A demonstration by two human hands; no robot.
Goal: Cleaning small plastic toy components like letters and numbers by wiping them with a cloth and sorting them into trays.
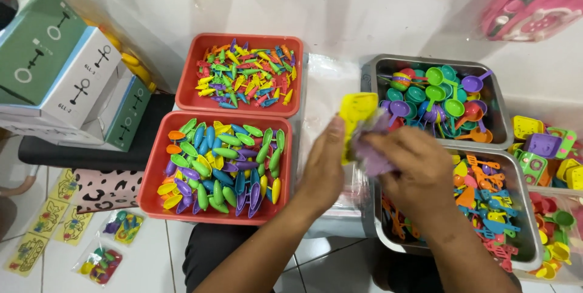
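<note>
My left hand (323,165) holds a flat yellow plastic toy piece (357,111) upright above the gap between the trays. My right hand (408,162) grips a small purple plastic piece (371,158) pressed against the yellow one. Both hands meet in the middle of the view, just left of the two metal trays.
Two red trays sit on the left: the far one (188,80) holds small multicoloured pieces, the near one (152,177) oval pieces. At right, one metal tray (498,123) holds toy ladles and pots, another (528,220) spatulas. Stacked boxes (54,68) stand far left, filled bags (103,262) on the floor.
</note>
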